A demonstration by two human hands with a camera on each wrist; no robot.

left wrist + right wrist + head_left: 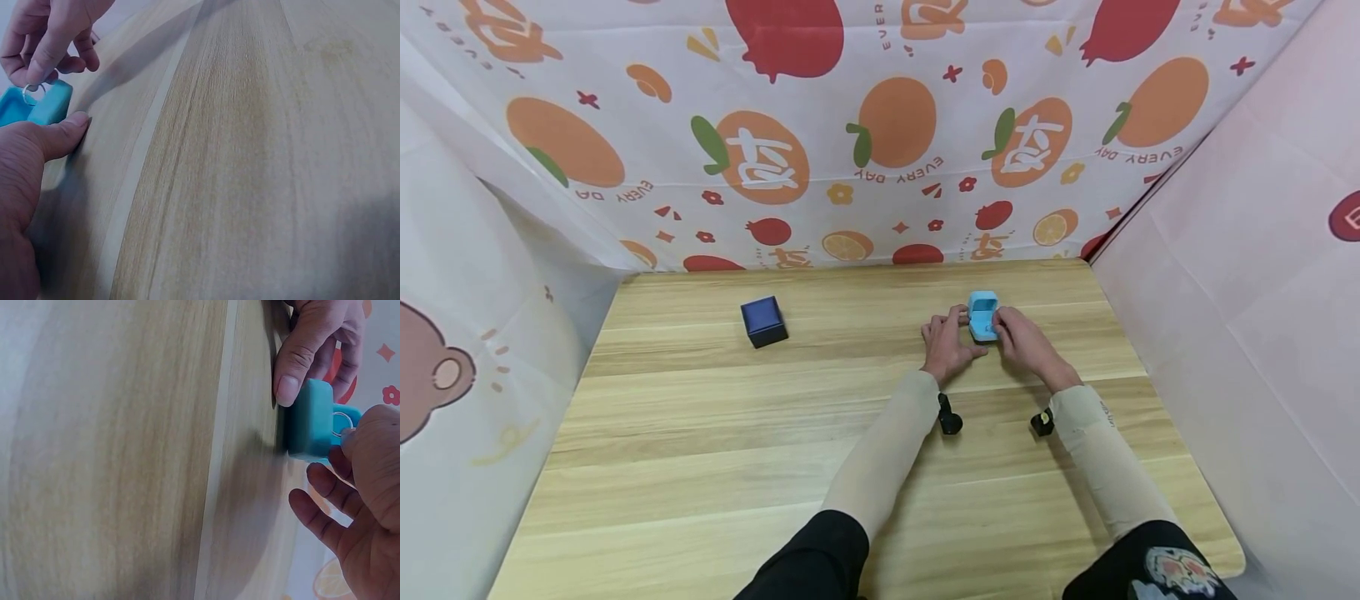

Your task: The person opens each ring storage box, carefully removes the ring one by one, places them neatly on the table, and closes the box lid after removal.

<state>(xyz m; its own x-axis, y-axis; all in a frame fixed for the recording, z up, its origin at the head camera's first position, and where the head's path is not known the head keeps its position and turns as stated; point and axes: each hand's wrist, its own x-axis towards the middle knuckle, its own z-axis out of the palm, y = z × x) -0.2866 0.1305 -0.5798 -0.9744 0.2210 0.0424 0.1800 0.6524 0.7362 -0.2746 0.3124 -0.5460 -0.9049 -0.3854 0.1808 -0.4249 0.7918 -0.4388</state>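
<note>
An open light-blue ring box stands at the far right part of the table, its lid raised. My left hand grips it from the left, thumb along the front and fingers around the left side. At the box's right side, my right hand pinches a thin silver ring between thumb and forefinger, its other fingers loosely spread. In the left wrist view the ring stands upright at the box's opening. Whether its lower edge sits in the slot cannot be told.
A closed dark-blue box sits farther left on the wooden table. A fruit-printed cloth hangs along the table's back edge, and pale cloths hang at both sides.
</note>
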